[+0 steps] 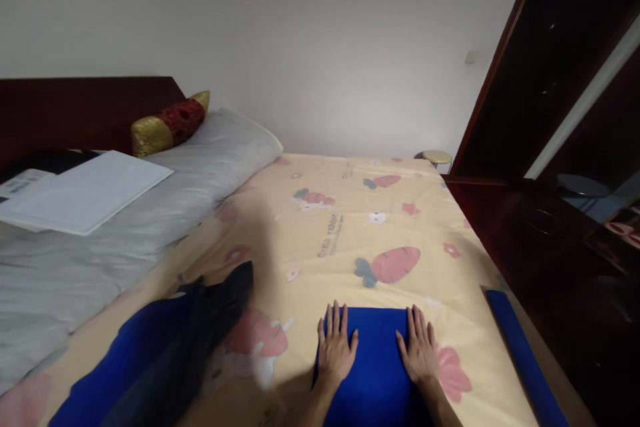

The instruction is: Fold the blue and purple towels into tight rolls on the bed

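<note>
A blue folded cloth [376, 360] lies flat on the bed in front of me, its far edge straight. My left hand [336, 350] rests flat on its left edge, fingers pointing away from me and thumb apart. On the opposite edge lies my right hand [419, 350], also palm down with fingers stretched out. Neither hand grips anything. Left of them is a loose, crumpled dark and blue garment [165, 340]. The near end of the blue cloth runs out of view at the bottom.
Under everything spreads a yellow printed bedsheet [310, 247]. A long blue strip [525, 360] lies along the right edge. A grey pillow [200, 173], a red-gold bolster [170, 125] and a white flat board [95, 190] are at the left. A stool [437, 157] stands beyond the far corner.
</note>
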`<state>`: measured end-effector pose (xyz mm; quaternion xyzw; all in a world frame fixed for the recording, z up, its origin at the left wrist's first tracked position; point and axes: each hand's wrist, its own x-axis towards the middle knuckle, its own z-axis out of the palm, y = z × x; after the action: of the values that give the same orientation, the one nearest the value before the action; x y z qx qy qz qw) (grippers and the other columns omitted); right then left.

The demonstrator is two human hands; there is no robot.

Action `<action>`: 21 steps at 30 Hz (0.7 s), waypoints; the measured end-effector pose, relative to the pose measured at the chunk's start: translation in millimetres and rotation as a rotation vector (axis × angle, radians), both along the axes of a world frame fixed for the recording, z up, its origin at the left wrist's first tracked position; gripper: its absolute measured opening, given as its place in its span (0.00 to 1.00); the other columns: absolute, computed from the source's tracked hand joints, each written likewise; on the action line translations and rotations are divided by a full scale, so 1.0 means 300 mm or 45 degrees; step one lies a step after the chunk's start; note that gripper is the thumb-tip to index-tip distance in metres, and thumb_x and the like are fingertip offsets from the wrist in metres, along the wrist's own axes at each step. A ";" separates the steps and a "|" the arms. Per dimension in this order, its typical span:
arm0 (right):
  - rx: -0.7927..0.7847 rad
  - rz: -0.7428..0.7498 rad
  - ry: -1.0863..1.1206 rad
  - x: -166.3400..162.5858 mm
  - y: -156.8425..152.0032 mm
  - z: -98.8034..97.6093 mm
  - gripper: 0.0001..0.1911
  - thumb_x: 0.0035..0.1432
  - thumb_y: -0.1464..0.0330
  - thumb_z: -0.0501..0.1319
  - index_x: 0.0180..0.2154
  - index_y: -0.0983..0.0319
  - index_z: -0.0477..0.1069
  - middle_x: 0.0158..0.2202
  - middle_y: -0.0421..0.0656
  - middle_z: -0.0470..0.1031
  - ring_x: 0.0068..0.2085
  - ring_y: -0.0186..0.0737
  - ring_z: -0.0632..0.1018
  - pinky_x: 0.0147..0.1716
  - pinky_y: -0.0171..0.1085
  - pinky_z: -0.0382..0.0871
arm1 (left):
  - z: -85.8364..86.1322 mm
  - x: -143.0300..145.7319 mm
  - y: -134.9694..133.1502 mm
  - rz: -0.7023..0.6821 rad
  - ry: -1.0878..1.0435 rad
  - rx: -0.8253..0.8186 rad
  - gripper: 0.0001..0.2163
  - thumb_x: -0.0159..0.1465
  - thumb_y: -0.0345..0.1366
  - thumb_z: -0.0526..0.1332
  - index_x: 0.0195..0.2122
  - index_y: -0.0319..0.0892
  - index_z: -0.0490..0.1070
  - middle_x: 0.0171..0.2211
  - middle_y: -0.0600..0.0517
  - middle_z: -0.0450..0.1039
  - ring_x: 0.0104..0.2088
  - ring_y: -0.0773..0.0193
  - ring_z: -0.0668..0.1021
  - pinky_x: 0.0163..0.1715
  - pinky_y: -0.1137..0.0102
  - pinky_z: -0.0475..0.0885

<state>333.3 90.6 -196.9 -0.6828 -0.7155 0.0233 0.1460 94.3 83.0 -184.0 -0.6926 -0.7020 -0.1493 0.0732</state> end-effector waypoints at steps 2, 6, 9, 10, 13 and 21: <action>-0.028 -0.003 -0.007 0.002 0.005 -0.004 0.40 0.65 0.47 0.38 0.67 0.69 0.43 0.68 0.50 0.45 0.69 0.44 0.45 0.65 0.51 0.40 | -0.004 -0.007 0.005 -0.019 0.003 -0.044 0.28 0.67 0.44 0.48 0.67 0.44 0.46 0.68 0.44 0.48 0.68 0.51 0.50 0.64 0.48 0.49; -0.103 0.046 0.009 0.033 0.020 -0.009 0.42 0.64 0.45 0.37 0.66 0.69 0.45 0.68 0.48 0.47 0.68 0.43 0.47 0.65 0.49 0.42 | -0.010 -0.048 0.019 -0.078 -0.029 -0.078 0.27 0.68 0.46 0.46 0.67 0.45 0.47 0.67 0.46 0.52 0.67 0.54 0.55 0.63 0.51 0.54; -0.076 -0.060 0.046 0.022 0.027 -0.007 0.41 0.64 0.46 0.34 0.66 0.68 0.47 0.68 0.48 0.48 0.68 0.46 0.50 0.65 0.52 0.44 | 0.002 -0.058 0.024 -0.002 -0.057 0.036 0.28 0.69 0.45 0.44 0.68 0.42 0.41 0.66 0.45 0.54 0.66 0.56 0.58 0.63 0.51 0.55; -0.039 -0.112 0.054 0.002 0.026 -0.003 0.41 0.65 0.46 0.34 0.66 0.68 0.48 0.67 0.49 0.48 0.68 0.47 0.51 0.65 0.54 0.43 | 0.007 -0.047 0.023 0.023 -0.053 0.092 0.28 0.69 0.43 0.44 0.68 0.40 0.38 0.66 0.43 0.53 0.66 0.55 0.58 0.64 0.50 0.53; 0.055 0.016 0.075 -0.096 0.015 0.020 0.35 0.67 0.51 0.37 0.66 0.65 0.47 0.67 0.47 0.48 0.67 0.48 0.52 0.64 0.54 0.44 | 0.015 0.024 0.016 -0.092 -0.021 0.173 0.28 0.69 0.38 0.44 0.68 0.39 0.34 0.67 0.44 0.50 0.67 0.55 0.55 0.65 0.50 0.52; -0.086 0.387 0.072 -0.101 0.003 0.051 0.30 0.67 0.54 0.41 0.66 0.58 0.47 0.67 0.41 0.48 0.67 0.41 0.52 0.64 0.47 0.48 | 0.024 0.021 0.016 -0.457 0.060 -0.057 0.26 0.70 0.41 0.44 0.68 0.48 0.36 0.67 0.51 0.50 0.66 0.62 0.57 0.62 0.58 0.60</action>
<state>303.0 91.5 -181.6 -0.5702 -0.8050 0.0884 0.1380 100.4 87.7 -176.9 -0.8116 -0.5682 -0.1279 0.0464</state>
